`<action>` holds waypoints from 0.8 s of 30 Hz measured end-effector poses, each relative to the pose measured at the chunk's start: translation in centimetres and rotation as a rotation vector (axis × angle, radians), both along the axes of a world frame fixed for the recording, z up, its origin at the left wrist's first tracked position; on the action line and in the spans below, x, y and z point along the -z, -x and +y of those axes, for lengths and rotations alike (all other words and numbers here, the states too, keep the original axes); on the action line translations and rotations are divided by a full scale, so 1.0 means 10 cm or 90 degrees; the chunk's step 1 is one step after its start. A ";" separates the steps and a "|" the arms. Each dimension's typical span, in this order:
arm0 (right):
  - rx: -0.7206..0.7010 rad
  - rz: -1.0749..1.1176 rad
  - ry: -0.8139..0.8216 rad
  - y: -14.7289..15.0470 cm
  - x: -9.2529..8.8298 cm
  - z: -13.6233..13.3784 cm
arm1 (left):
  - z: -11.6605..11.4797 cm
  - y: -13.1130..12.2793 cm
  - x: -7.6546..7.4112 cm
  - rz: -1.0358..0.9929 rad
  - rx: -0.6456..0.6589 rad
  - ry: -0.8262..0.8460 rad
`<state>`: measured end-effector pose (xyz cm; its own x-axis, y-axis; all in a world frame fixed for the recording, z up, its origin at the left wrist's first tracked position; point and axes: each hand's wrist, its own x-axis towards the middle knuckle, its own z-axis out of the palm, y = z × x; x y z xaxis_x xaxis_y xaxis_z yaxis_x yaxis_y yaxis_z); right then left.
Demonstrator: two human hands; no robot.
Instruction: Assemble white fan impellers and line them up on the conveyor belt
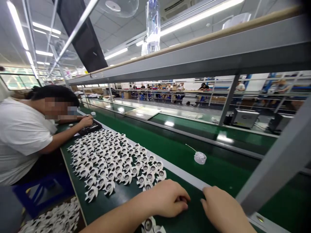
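Left hand [167, 199] and right hand [224, 207], grip released and empty, over green conveyor belt [218, 171] near dozens of white parts [114, 165].

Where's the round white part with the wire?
In the head view, the round white part sits on the green belt just beyond the pale rail, ahead of the right hand and right of the white parts.

Matt white plastic is seen on the finned parts [114, 168], shiny metal at their centres [141, 180], and a glossy green finish on the conveyor belt [225, 174].
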<state>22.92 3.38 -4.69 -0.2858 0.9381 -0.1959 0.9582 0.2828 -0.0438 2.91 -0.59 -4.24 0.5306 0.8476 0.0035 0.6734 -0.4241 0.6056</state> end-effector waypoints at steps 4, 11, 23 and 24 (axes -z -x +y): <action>-0.022 0.013 -0.008 -0.06 0.15 0.08 | 0.01 0.00 0.03 0.040 0.001 -0.027; -0.013 0.010 -0.004 -0.06 0.21 0.13 | 0.00 0.01 0.09 0.078 0.038 -0.052; 0.022 -0.029 -0.015 0.01 0.08 0.03 | -0.10 -0.03 0.04 0.157 0.078 -0.051; 0.022 -0.026 -0.019 0.02 0.07 0.03 | -0.10 -0.04 0.03 0.161 0.079 -0.050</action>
<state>22.76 3.63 -5.38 -0.2450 0.9529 -0.1789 0.9683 0.2497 0.0037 3.27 -1.60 -4.59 0.6226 0.7786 -0.0780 0.7386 -0.5518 0.3872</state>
